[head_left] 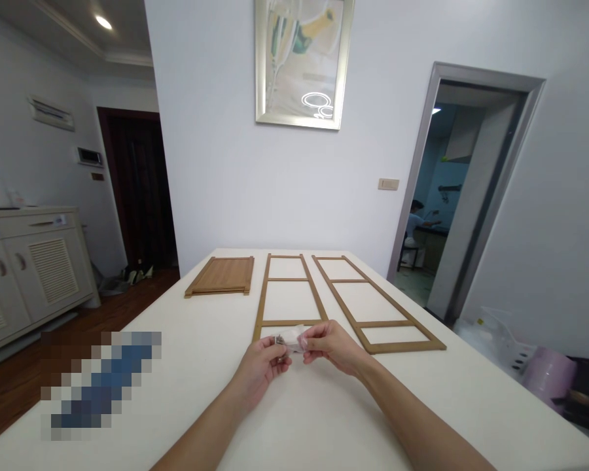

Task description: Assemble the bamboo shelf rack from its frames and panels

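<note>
A small clear plastic bag (291,338) is stretched between my two hands, above the near end of the middle wooden frame (262,297). My left hand (261,367) pinches the end where small dark metal-looking pieces, perhaps screws, are gathered. On the bag's other end, the fingers of my right hand (331,347) are closed. Beyond my hands, a second ladder-like wooden frame (402,313) lies flat to the right. Stacked slatted wooden panels (223,275) lie to the left. The exact contents of the bag are too small to make out.
All this lies on a white table (177,379) against a wall. A pixelated blue item (110,379) is at the table's left. Right of the table stand a pink bin (547,378) and plastic bags (491,333). Through the doorway, a person (415,219) sits in another room.
</note>
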Tool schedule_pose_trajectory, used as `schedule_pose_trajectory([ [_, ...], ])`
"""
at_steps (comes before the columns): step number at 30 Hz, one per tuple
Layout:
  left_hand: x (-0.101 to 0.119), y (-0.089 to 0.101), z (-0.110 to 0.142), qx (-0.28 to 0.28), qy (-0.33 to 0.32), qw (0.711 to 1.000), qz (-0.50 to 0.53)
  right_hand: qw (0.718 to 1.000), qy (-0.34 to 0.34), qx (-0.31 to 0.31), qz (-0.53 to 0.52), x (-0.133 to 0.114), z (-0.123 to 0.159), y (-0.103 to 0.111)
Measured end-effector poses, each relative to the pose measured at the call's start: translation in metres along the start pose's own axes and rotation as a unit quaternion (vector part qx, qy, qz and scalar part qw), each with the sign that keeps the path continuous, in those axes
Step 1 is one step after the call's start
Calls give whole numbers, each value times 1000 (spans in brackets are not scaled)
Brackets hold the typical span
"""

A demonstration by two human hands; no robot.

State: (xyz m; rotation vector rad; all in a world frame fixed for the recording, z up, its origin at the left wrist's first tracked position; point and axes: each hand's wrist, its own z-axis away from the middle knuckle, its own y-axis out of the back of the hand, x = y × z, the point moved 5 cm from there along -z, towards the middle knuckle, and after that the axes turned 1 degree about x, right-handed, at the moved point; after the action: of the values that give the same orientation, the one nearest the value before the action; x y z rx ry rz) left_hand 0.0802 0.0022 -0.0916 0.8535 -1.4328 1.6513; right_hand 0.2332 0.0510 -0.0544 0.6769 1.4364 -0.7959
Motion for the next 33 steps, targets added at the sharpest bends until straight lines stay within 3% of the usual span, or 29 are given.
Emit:
schedule_pose_trajectory([
  [7,-1,0,-1,-19,4,1000,16,998,22,-17,59,-1,-1,-4],
  [13,-3,1,0,-17,15,1000,19,994,77,15,75,-7,2,-5],
  [21,-7,5,-3,-28,24,999,14,988,88,43,119,-3,-1,-1],
  [25,-6,8,-3,-13,28,999,29,989,73,94,91,-8,1,16],
  [30,-4,15,-2,-9,55,998,35,995,23,50,87,-2,15,25],
  [33,-3,21,0,-24,72,997,30,989,7,64,134,12,24,30],
])
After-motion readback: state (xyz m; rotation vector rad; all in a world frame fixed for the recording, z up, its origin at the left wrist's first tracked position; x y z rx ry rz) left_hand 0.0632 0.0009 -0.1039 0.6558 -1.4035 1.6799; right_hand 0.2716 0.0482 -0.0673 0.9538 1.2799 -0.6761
